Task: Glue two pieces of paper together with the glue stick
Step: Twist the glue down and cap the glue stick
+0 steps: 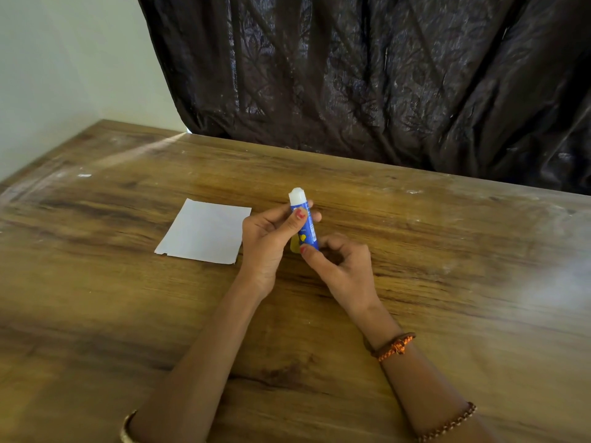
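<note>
You are holding the glue stick upright just right of the paper: your left hand is gripping its barrel while your right hand is pinching the base, probably twisting glue up, cap off.

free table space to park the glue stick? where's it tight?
Bare wood right of the right hand, out to the table edge. Also the strip between the paper and the curtain, and the near side left of the left forearm. Tight: between paper and left hand, which holds the glue stick.
</note>
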